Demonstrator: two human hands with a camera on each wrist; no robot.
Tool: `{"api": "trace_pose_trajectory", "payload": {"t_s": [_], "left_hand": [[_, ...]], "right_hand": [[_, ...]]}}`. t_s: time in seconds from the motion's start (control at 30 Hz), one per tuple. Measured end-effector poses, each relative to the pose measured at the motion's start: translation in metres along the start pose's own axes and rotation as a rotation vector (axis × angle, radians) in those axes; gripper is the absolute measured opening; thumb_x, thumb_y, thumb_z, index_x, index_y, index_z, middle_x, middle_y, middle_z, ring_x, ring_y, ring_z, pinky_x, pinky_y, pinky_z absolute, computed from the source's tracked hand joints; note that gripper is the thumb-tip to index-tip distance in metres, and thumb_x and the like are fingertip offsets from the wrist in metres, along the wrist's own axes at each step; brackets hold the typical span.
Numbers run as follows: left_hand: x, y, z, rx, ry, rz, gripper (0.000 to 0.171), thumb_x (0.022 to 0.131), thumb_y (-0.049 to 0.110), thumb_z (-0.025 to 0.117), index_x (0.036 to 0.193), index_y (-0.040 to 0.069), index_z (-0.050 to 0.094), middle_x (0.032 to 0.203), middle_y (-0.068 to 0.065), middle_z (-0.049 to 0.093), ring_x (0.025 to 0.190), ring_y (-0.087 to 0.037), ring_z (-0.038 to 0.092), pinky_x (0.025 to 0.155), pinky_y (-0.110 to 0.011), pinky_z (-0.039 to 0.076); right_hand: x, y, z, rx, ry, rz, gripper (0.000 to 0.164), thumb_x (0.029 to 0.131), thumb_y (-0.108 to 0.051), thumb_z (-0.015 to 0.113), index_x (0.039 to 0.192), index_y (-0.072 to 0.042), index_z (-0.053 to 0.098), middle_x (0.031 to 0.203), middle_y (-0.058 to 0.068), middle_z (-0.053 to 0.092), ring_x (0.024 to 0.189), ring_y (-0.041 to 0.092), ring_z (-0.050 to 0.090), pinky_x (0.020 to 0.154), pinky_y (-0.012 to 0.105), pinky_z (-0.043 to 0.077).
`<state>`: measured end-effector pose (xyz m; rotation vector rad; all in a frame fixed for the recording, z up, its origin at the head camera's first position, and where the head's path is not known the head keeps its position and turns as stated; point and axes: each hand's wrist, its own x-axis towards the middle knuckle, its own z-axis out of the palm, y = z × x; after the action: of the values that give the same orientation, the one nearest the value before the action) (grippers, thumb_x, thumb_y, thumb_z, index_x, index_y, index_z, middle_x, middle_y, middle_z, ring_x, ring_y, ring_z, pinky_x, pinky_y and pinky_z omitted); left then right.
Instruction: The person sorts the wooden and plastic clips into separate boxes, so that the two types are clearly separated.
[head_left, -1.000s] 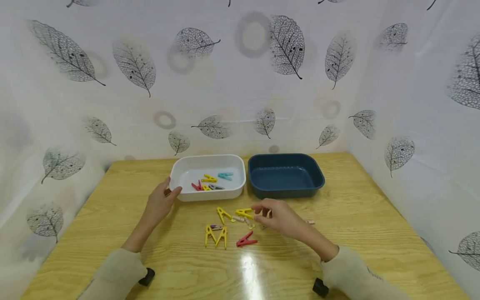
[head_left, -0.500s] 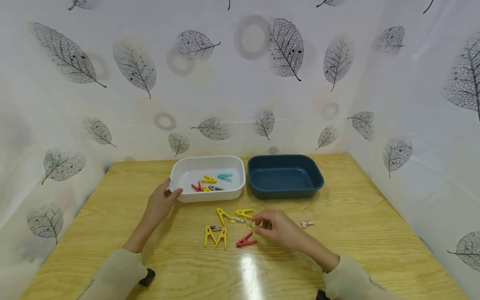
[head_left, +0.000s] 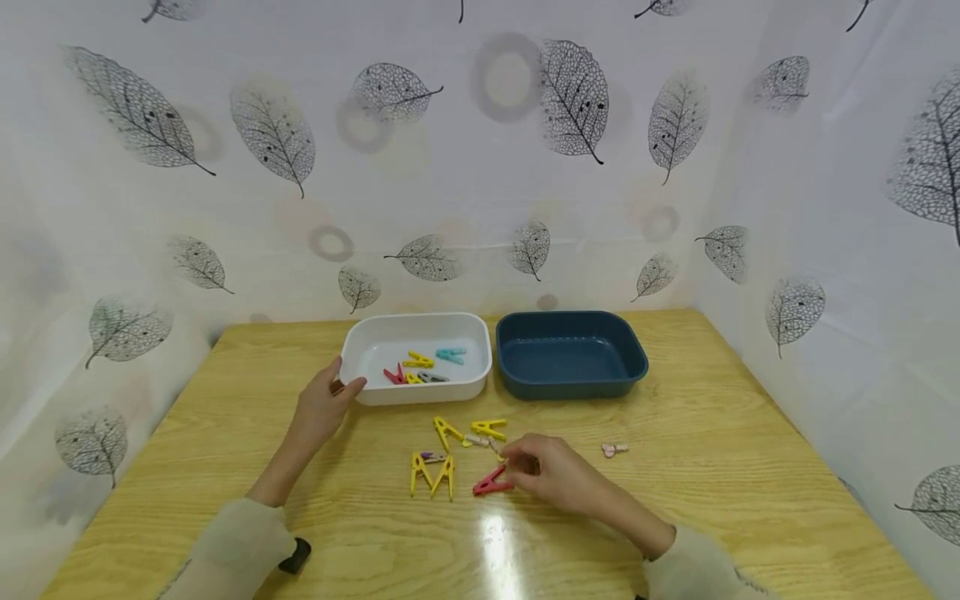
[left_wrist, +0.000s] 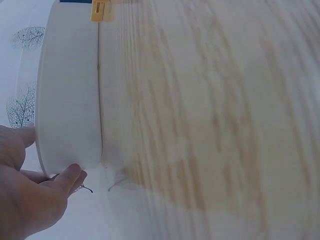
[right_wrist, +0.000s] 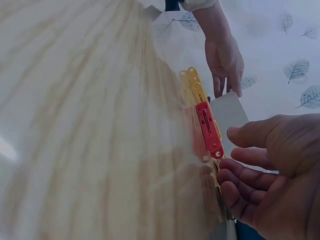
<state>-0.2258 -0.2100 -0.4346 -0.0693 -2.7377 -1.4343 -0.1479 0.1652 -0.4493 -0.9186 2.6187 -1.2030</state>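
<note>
In the head view my left hand (head_left: 321, 407) holds the left front corner of the white tray (head_left: 420, 394), thumb and fingers on its rim and wall. Several clothespins lie inside, among them a yellow one (head_left: 418, 360) and a light blue one (head_left: 451, 356). My right hand (head_left: 553, 475) hovers at the red clothespin (head_left: 489, 482) on the table. The right wrist view shows its fingers (right_wrist: 245, 182) loosely bent and apart, near the end of that clothespin, with no grip on it. Yellow clothespins (head_left: 443, 477) and small wooden clips (head_left: 477, 439) lie around it.
A dark blue tray (head_left: 570, 388) stands right of the white one, with no clips visible in it. One small wooden clip with a pink ornament (head_left: 613, 449) lies apart on the right of the wooden table (head_left: 712, 467). A leaf-patterned curtain (head_left: 450, 167) closes the back.
My right hand has come down toward me from the yellow clothespin by the trays to the red clothespin. My left hand has stayed on the white tray.
</note>
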Motion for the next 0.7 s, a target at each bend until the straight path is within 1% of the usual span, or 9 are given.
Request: {"api": "trace_pose_trajectory", "payload": {"t_s": [0.17, 0.27, 0.4, 0.5, 0.7], "left_hand": [[-0.0022, 0.0021, 0.0003, 0.001, 0.008, 0.003, 0.070, 0.107, 0.019, 0.059, 0.156, -0.014, 0.023, 0.156, -0.038, 0.033, 0.136, -0.049, 0.047, 0.107, -0.050, 0.048], [-0.0031, 0.0030, 0.0003, -0.005, 0.009, 0.006, 0.069, 0.107, 0.018, 0.059, 0.157, -0.013, 0.023, 0.155, -0.038, 0.033, 0.136, -0.049, 0.047, 0.107, -0.050, 0.048], [-0.0034, 0.0030, 0.0000, -0.014, 0.009, 0.004, 0.068, 0.107, 0.018, 0.059, 0.158, -0.012, 0.023, 0.156, -0.038, 0.034, 0.137, -0.049, 0.047, 0.108, -0.050, 0.048], [-0.0034, 0.0030, -0.0002, -0.016, 0.011, 0.002, 0.068, 0.108, 0.019, 0.058, 0.158, -0.011, 0.023, 0.156, -0.038, 0.033, 0.137, -0.049, 0.047, 0.108, -0.050, 0.048], [-0.0036, 0.0041, 0.0004, -0.018, 0.005, -0.003, 0.068, 0.108, 0.017, 0.058, 0.158, -0.011, 0.022, 0.156, -0.038, 0.032, 0.137, -0.049, 0.046, 0.108, -0.049, 0.047]], "right_hand": [[-0.0008, -0.0008, 0.0036, 0.001, -0.007, 0.032, 0.027, 0.092, -0.010, 0.079, 0.116, 0.000, 0.073, 0.092, -0.007, 0.069, 0.082, 0.002, 0.061, 0.071, 0.022, 0.057], [-0.0006, -0.0013, 0.0047, 0.012, -0.018, 0.051, 0.029, 0.092, -0.015, 0.080, 0.117, -0.001, 0.073, 0.093, -0.006, 0.069, 0.083, 0.003, 0.063, 0.073, 0.023, 0.058], [0.0001, -0.0013, 0.0060, -0.003, -0.024, 0.041, 0.031, 0.093, -0.021, 0.081, 0.115, -0.002, 0.073, 0.095, -0.004, 0.069, 0.084, 0.005, 0.063, 0.074, 0.023, 0.058], [0.0007, -0.0012, 0.0068, -0.026, -0.031, 0.028, 0.030, 0.093, -0.021, 0.081, 0.115, -0.003, 0.073, 0.095, -0.003, 0.068, 0.084, 0.005, 0.062, 0.073, 0.023, 0.057], [0.0017, -0.0019, 0.0086, -0.052, -0.042, 0.034, 0.029, 0.090, -0.018, 0.082, 0.115, -0.005, 0.073, 0.093, -0.004, 0.064, 0.081, 0.006, 0.059, 0.071, 0.022, 0.054]]}}
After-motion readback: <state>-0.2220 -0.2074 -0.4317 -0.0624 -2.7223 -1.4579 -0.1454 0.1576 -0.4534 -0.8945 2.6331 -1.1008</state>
